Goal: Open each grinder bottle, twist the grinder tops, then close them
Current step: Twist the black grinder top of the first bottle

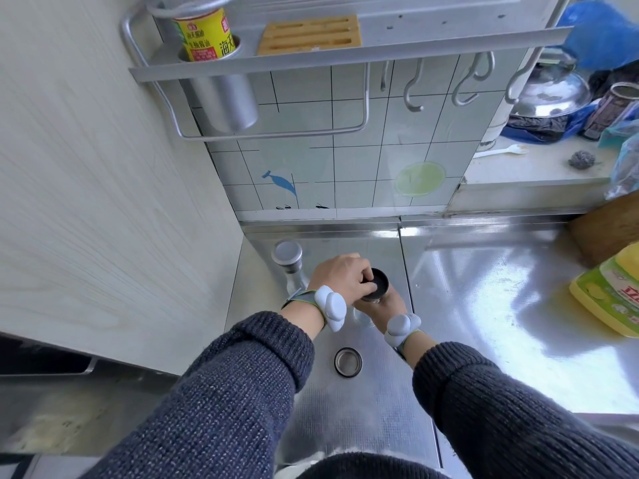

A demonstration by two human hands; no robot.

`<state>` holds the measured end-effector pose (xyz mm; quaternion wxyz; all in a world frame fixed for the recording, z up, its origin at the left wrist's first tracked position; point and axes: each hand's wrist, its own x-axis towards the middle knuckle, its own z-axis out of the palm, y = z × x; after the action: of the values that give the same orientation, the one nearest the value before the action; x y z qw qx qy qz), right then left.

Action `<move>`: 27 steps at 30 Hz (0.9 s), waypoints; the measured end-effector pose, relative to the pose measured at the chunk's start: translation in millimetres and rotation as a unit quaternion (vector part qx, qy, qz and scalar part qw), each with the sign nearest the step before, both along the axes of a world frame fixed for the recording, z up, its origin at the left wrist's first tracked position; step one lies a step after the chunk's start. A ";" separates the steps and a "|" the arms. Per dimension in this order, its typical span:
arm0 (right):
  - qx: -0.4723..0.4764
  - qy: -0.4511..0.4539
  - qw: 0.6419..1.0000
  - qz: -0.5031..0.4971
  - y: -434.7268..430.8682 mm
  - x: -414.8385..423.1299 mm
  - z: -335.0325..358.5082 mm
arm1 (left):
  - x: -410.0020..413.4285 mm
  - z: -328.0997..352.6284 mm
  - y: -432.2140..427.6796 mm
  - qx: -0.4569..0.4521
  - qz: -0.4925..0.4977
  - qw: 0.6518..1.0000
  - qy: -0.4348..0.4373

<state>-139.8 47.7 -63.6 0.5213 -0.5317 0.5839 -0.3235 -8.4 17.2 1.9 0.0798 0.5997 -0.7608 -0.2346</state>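
A clear glass grinder bottle with a black grinder top stands uncapped on the steel counter. My left hand grips the black top from above and the left. My right hand wraps around the glass body below it, mostly hidden under the top. A steel cap lies open side up on the counter, nearer to me than the bottle. A second grinder bottle, with its silver cap on, stands just left of my left hand near the back wall.
A yellow detergent bottle lies at the right edge of the counter. A wooden board leans behind it. A wall rack above holds a yellow sauce bottle and hooks. Pale cabinet panelling closes off the left side.
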 end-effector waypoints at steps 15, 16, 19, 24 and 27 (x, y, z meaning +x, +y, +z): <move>0.015 -0.024 1.000 -0.002 -1.2 -1.3 -3.4 | 6.5 4.4 -3.2 -0.010 -0.034 0.999 -0.016; 0.006 -0.018 1.000 0.000 -1.1 -1.2 -2.8 | 5.8 4.9 -3.9 -0.010 -0.048 0.999 -0.016; 0.000 -0.011 1.000 -0.003 -1.2 -1.2 -3.7 | 5.0 7.1 -7.6 0.001 -0.086 0.996 -0.030; 0.000 -0.005 1.000 0.004 -1.3 -0.7 -2.1 | 7.7 5.8 -11.7 0.012 -0.107 0.993 -0.040; 0.005 -0.017 1.000 0.014 -1.3 -2.1 1.7 | 9.4 8.6 -15.4 0.009 -0.126 0.991 -0.053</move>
<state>-141.9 46.4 -61.9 0.5381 -0.5319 0.5690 -0.3220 1.0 1.8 10.5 0.0037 0.5113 -0.8315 -0.2170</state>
